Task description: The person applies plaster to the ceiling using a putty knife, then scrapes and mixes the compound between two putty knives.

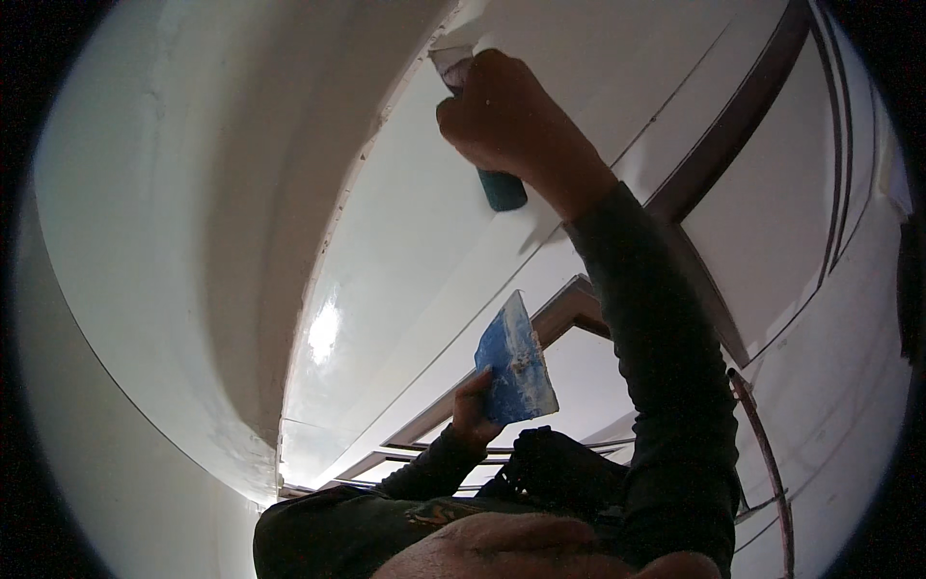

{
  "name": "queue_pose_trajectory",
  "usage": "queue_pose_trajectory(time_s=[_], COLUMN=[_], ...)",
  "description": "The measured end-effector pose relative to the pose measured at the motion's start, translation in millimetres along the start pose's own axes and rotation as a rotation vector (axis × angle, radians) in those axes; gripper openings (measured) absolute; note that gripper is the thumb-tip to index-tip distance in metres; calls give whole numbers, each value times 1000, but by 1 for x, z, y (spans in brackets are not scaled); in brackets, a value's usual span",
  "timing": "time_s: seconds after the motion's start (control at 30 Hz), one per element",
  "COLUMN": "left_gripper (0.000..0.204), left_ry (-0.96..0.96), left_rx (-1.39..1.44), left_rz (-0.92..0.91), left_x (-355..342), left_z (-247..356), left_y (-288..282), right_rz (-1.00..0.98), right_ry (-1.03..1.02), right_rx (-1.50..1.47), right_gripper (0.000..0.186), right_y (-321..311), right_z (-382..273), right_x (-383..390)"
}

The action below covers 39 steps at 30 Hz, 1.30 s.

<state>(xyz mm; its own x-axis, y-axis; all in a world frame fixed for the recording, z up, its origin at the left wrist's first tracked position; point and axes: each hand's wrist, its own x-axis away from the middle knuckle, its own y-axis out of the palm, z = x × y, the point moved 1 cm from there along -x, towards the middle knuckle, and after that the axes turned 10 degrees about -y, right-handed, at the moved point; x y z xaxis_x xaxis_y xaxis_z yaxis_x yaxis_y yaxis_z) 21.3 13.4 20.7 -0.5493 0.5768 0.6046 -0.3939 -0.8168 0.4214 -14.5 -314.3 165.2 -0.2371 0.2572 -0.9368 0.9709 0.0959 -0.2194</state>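
Observation:
My right hand [497, 111] is raised high, its fingers wrapped round a putty knife [504, 193]. The dark green handle sticks out below the fist. At the other end, the knife's broad, pale blade lies at or very near the rough seam [359, 164] where two white surfaces meet; exact contact is hard to make out. Lower down, my left hand [472, 410] grips a flat blue plate [509, 362] by its edge. White, chalky filler is smeared along the plate's right side. My fingers hide part of both tools.
A smooth white panel [395, 280] runs right of the seam, a curved pale surface [145, 193] left of it. Brown framing strips [738, 111] cross the upper right. A thin brown metal pole [767, 454] stands at the lower right. Light glares off the panel.

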Motion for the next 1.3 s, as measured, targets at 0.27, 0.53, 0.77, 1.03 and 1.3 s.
queue_pose_trajectory(time_s=[0.27,0.53,0.77,1.03,1.3], left_gripper=[56,50,51,48,48], left_ry=[33,-33,-82,-202,-257], left_rx=[-75,-19,28,-6,-93], left_rz=[-102,-305,-547,-522,-530], left_x=[1,-15,-33,-23,-12], left_z=[-3,-4,-5,-21,-8], left_y=[-6,15,37,50,48], right_rz=[183,247,306,176,-181], right_ry=[390,823,1062,857,597], right_rx=[-948,-1364,-1352,-861,-474], right_gripper=[24,38,34,28,34], right_y=[-50,-55,-56,-86,-129], right_z=[11,-57,-106,-120,-130], right_x=[89,225,272,264,249])
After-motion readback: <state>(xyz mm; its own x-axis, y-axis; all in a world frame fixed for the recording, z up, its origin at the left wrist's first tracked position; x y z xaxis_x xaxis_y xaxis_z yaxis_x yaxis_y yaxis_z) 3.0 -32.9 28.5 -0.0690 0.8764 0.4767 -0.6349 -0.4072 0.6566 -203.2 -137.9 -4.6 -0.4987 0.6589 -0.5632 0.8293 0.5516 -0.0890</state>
